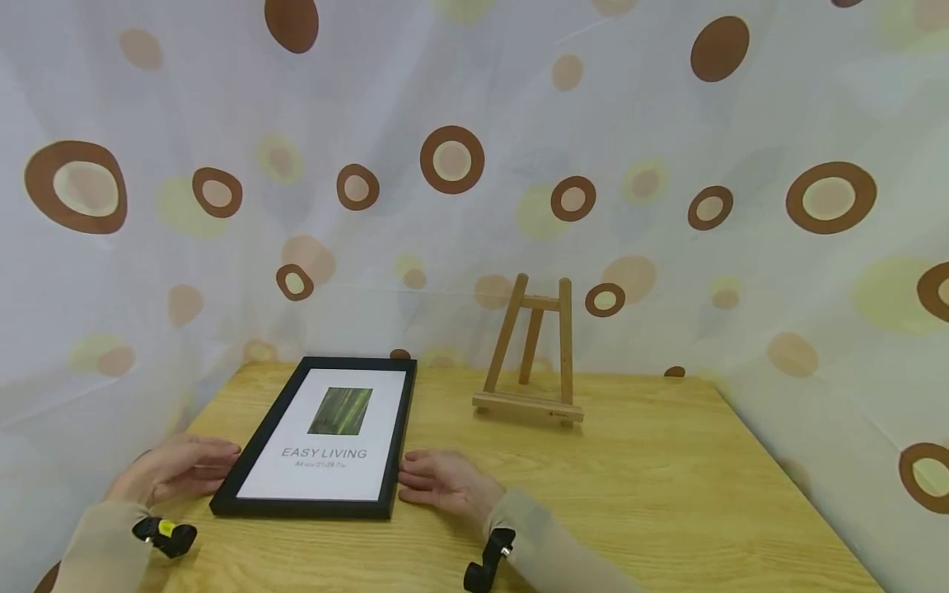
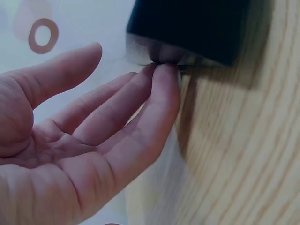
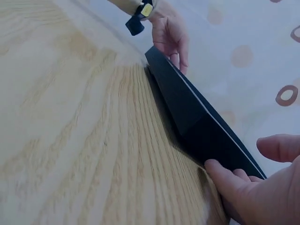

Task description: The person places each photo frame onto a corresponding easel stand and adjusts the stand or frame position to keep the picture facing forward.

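Observation:
A black picture frame point(image 1: 304, 507) lies face up on the wooden table, with a white "EASY LIVING" sheet and a small green picture inside. My left hand point(image 1: 174, 469) is at its left side; in the left wrist view the fingertips point(image 2: 165, 75) meet the frame's edge, thumb held apart. On the opposite side, the fingertips of my right hand point(image 1: 448, 486) touch the frame's outer edge. From the right wrist the thumb point(image 3: 279, 147) stands away from the frame's side point(image 3: 213, 143).
Behind and to the right stands a small wooden easel point(image 1: 567, 346) with a ledge across its front. The table point(image 1: 652, 494) ends against a white cloth point(image 1: 474, 239) printed with brown rings, which hangs at the back and both sides.

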{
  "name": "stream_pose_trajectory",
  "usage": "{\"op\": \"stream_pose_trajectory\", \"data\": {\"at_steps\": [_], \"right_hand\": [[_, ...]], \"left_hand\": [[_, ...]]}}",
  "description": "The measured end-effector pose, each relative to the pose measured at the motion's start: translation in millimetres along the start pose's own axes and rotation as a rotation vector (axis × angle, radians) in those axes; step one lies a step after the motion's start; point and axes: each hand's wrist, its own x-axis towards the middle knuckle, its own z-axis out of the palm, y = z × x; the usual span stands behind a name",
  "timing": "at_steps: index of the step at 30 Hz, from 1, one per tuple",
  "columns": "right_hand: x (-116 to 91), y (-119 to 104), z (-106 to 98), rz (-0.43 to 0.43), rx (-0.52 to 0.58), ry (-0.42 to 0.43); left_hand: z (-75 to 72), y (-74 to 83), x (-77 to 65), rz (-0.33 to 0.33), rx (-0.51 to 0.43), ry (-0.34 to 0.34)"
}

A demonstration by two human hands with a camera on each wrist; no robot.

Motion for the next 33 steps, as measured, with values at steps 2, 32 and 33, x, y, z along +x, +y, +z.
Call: {"op": "stream_pose_trajectory", "data": {"at_steps": [2,32,33], "right_hand": [[-1,0,1,0.012,0.039,0.010],[-5,-3,14,-0.023,-0.033,-0.017],[-5,-3,15,-0.034,-0.044,-0.023]], "left_hand": [[-0.2,-1.5,1.2,0.012,-0.002,-0.020],[14.7,-0.6,4.1,0.000,0.024,-0.133],[14.5,-0.7,4.3,0.007,0.028,-0.137]]}}
